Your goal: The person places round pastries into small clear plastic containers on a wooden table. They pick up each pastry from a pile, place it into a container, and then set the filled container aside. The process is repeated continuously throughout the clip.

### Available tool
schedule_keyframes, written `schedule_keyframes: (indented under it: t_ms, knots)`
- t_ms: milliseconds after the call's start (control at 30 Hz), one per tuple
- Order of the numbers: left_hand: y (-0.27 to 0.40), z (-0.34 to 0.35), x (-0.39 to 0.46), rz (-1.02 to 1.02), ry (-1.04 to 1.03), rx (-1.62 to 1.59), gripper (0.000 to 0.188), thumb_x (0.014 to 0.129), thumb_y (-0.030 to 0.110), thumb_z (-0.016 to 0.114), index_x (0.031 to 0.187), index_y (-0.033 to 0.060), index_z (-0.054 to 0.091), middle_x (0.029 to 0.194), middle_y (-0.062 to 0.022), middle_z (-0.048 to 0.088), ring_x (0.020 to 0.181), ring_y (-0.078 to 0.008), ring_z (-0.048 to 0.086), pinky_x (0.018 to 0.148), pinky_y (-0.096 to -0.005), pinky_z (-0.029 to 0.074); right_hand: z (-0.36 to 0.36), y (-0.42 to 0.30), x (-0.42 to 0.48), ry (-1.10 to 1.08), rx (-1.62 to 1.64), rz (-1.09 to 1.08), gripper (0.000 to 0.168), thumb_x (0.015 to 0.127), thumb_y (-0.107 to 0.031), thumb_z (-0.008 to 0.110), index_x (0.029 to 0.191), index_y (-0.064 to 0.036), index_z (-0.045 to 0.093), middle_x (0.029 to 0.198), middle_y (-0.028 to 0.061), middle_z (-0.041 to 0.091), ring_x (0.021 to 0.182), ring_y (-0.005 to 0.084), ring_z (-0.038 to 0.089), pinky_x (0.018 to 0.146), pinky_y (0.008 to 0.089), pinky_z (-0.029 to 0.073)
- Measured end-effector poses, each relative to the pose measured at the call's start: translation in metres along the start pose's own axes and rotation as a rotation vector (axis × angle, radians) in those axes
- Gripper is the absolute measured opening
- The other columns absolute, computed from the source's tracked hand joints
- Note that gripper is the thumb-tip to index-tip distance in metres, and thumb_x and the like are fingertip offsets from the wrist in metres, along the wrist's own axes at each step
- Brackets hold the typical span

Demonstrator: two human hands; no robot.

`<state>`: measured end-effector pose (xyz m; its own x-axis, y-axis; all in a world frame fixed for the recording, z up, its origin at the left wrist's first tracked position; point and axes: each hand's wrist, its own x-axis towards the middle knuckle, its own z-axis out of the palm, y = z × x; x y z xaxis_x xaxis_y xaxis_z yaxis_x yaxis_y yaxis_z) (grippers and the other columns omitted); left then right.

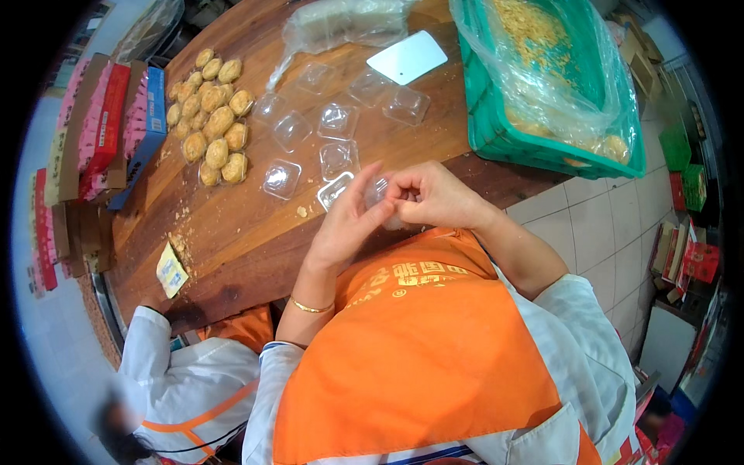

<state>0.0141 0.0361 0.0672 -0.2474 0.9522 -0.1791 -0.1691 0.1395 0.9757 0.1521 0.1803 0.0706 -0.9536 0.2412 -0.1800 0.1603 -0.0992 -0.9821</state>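
Note:
Clear plastic trays (376,192) are held between my left hand (349,221) and my right hand (433,195), close to the wooden table's near edge. The fingers of both hands meet around the plastic, so how many trays they hold is hidden. Just beyond them, several small clear plastic trays (282,179) lie spread over the tabletop, one partly behind my left hand. To the left stands a cluster of golden baked pastries (220,121), some sitting in clear trays. A white plastic scraper (407,58) lies at the back, beside a bag of stacked trays (349,23).
At the right, a green plastic crate (523,139) lined with clear film holds crumbs and pastries. Flat boxes (110,128) are stacked at the left. Near a yellow packet (171,270) with crumbs, a co-worker's white sleeve (145,337) reaches the table edge.

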Motion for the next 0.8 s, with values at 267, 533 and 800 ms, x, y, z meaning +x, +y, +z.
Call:
schedule_keyframes:
  t_ms: [267, 533, 800]
  knots:
    - [0.002, 0.003, 0.002, -0.041, -0.011, -0.197, 0.069, 0.085, 0.010, 0.062, 0.148, -0.0029, 0.035, 0.141, -0.0132, 0.046, 0.128, -0.0172, 0.046, 0.107, -0.0300, 0.036, 0.004, 0.003, 0.005, 0.033, -0.058, -0.050, 0.006, 0.079, -0.009, 0.064, 0.080, -0.003, 0.064, 0.068, -0.0033, 0.058, 0.065, 0.0039, 0.051, 0.059, 0.0237, 0.042]
    - [-0.006, -0.021, 0.003, -0.020, 0.202, -0.211, 0.063, 0.082, -0.008, 0.052, 0.144, -0.0012, 0.039, 0.131, -0.0145, 0.053, 0.118, -0.0185, 0.054, 0.098, -0.0319, 0.047, -0.028, 0.019, 0.015, 0.246, -0.056, 0.003, 0.011, 0.086, -0.013, 0.059, 0.084, -0.002, 0.063, 0.072, -0.0026, 0.059, 0.068, 0.0048, 0.052, 0.061, 0.0239, 0.044]
    - [-0.002, -0.078, 0.053, 0.326, 0.489, 1.012, 0.055, 0.081, -0.004, 0.063, 0.134, -0.0008, 0.050, 0.127, -0.0189, 0.056, 0.117, -0.0334, 0.055, 0.098, -0.0391, 0.048, -0.036, 0.046, 0.050, 0.293, 0.221, 0.177, 0.007, 0.092, -0.013, 0.052, 0.092, -0.008, 0.056, 0.074, -0.0024, 0.056, 0.058, 0.0028, 0.048, 0.049, 0.0180, 0.035]
